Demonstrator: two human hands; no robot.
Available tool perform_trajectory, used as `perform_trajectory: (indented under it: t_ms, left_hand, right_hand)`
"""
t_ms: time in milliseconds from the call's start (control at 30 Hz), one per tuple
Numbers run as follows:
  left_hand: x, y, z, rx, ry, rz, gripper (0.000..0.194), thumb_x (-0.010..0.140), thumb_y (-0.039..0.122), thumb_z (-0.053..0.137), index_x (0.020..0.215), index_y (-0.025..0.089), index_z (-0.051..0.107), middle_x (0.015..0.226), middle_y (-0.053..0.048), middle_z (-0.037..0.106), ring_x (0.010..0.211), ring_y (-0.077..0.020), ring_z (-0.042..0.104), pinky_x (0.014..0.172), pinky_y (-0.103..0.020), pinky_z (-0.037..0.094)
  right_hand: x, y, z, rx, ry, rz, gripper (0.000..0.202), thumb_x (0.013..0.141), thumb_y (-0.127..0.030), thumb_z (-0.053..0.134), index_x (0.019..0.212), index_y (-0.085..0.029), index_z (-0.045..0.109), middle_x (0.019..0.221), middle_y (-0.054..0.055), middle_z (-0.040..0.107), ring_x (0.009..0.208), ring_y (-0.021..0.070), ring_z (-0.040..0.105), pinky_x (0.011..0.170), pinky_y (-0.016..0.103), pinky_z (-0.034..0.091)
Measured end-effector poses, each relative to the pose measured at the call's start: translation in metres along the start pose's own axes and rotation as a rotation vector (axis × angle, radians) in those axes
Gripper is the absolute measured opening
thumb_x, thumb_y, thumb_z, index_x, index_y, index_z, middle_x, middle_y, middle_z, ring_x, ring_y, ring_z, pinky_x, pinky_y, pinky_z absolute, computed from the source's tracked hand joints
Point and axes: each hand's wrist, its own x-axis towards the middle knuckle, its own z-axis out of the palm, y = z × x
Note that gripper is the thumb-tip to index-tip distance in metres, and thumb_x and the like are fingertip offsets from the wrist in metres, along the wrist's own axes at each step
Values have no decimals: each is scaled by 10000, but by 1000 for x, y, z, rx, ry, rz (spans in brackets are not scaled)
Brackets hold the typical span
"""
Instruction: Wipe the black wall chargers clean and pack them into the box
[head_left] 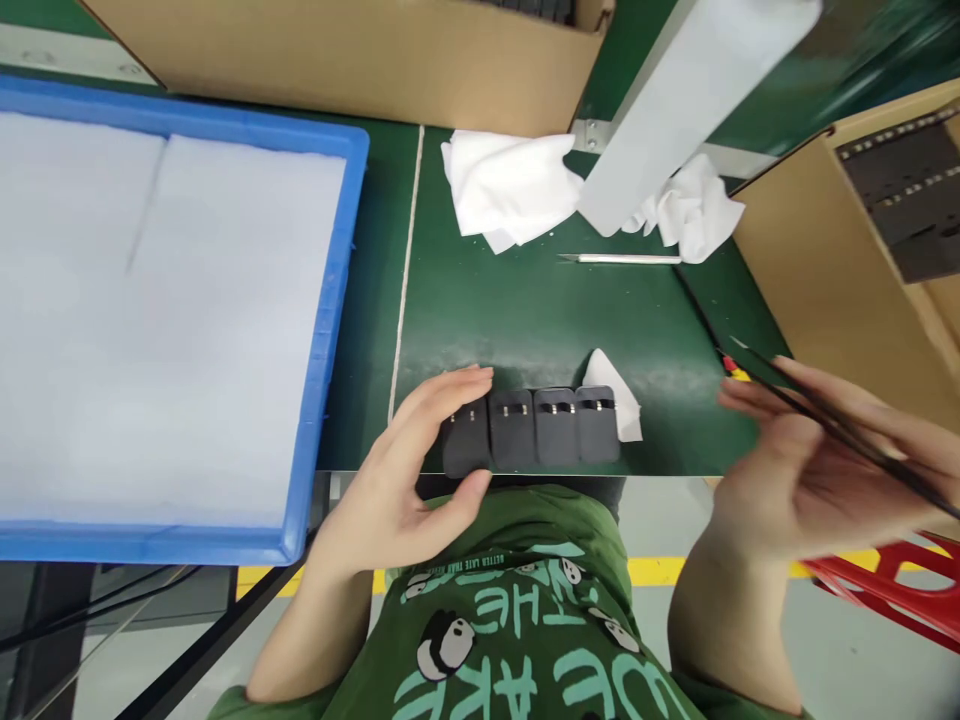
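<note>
Several small black rounded plastic parts [512,430] with little metal contacts lie side by side in a row at the table's near edge. My left hand [409,470] grips the leftmost black part [466,440], fingers over its far end and thumb at its near end. At the right, my right hand [817,470] is raised, closed on dark pointed tweezers [832,425], whose tips point to the far left. Just behind the row's right end sits a small piece of white cloth [615,395].
A craft knife [626,260] lies beyond the row, near crumpled white cloths [514,190]. A thin black tool with a red and yellow end [731,366] is by my right hand. A blue tray [330,300] stands left, cardboard boxes [375,60] behind and right, a white post [690,110] between.
</note>
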Motion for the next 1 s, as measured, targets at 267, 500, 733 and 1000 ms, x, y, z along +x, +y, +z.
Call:
perform_trajectory:
  t_ms: [267,500,733,1000]
  left_hand:
    - [17,26,1,682,4,165,804,865,488,734,1496,145,375,1439,-202,539,1375,-372,494,1171,-551,375]
    - [44,38,17,1021,-140,277,884,793,700,700,1385,74,498,1239,-181,688,1095,-357,659,889,-450,538]
    - [47,36,26,1088,-145,277,547,780,525,792,1085,96,645,877,-73,697,723,-239,647,554,-358,500]
    - [47,37,25,1079,-133,260,588,763,561,791,1091,97,638,884,-68,693,741,-244,652,572,-359,498]
  right_hand:
    - [-7,49,-25,-365,-494,-127,353,916,-31,469,1141,-215,669,1341,120,639,1212,274,647,974,439,585]
    - [-13,51,-22,-298,-451,-63,401,952,-74,478,1278,-248,633,1373,102,629,1229,266,640,986,436,585]
    - [-12,49,-24,-261,-397,-52,398,947,-102,526,1305,-248,620,1341,106,647,1228,291,632,1014,490,555]
    - [-14,3,-6,-73,-640,-159,394,941,-129,601,1316,-244,572,1277,98,659,1144,295,615,977,502,523]
